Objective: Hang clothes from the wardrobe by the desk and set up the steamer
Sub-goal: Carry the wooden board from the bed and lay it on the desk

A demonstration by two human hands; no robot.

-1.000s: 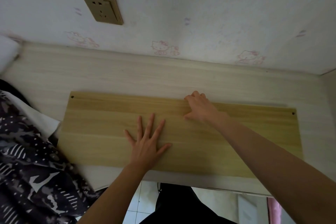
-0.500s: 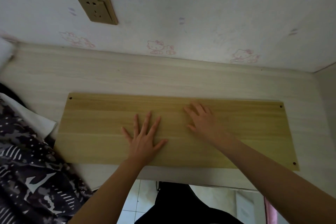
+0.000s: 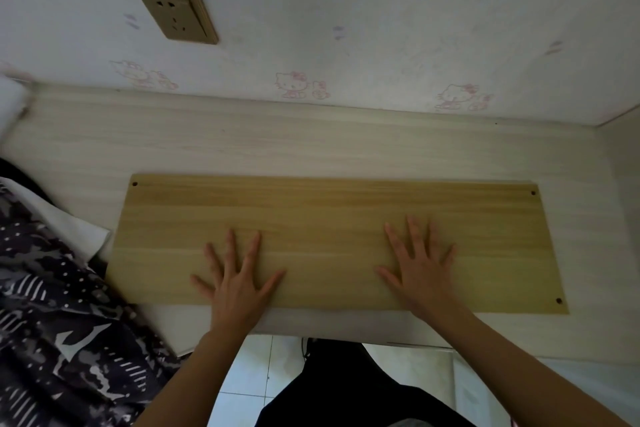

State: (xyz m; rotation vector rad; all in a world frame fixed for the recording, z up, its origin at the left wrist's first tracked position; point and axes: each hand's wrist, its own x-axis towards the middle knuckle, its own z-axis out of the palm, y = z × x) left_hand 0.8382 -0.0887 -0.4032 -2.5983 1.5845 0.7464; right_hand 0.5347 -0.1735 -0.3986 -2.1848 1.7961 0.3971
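A wooden board (image 3: 329,218) lies flat across the middle of the desk (image 3: 277,146), with the left hand (image 3: 235,284) and right hand (image 3: 422,277) spread on its near half. A strip of desk top shows between the board and the wall (image 3: 381,10). Dark patterned cloth (image 3: 52,305) crowds the left end, and a side panel (image 3: 623,166) closes off the right.

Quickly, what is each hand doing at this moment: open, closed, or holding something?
Left hand: open, fingers spread flat on the wooden board.
Right hand: open, fingers spread flat on the same board, holding nothing.

Cat-print wallpaper (image 3: 381,10) carries a gold socket (image 3: 176,12) at 11 o'clock above a pale desk (image 3: 311,146); floor tiles (image 3: 242,388) show at 6 o'clock.
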